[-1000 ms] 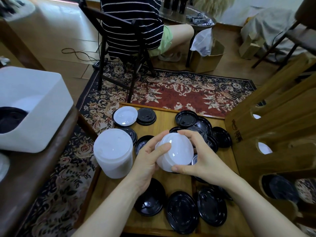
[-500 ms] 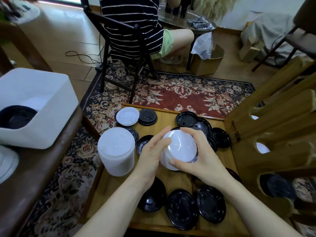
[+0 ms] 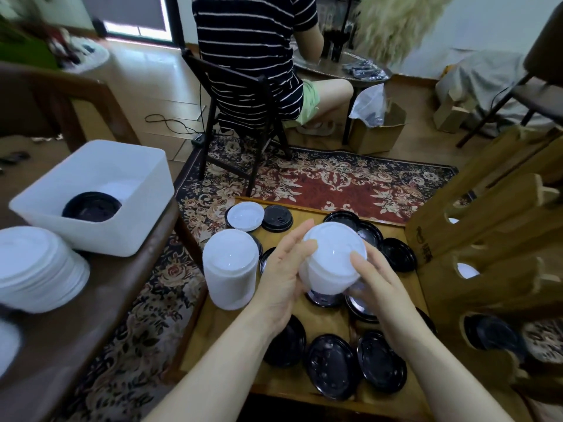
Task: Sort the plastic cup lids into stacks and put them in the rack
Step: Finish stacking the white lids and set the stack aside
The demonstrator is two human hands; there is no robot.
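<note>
While tilted, white lid stack (image 3: 333, 263) gripped by both hands (fingers curled).

A white lid stack (image 3: 333, 263) is held between the left hand (image 3: 283, 280) and right hand (image 3: 373, 283). Black lids (image 3: 330, 371) are scattered on the table (image 3: 323, 322) beside the rack (image 3: 499, 239).

Two bare forearms, no sleeves showing; left hand (image 3: 281, 280) and right hand (image 3: 376, 286) ungloved, ringless.

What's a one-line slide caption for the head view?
Both hands, left and right, hold a stack of white plastic cup lids above black plastic lids scattered on the wooden table, beside the wooden rack.
</note>
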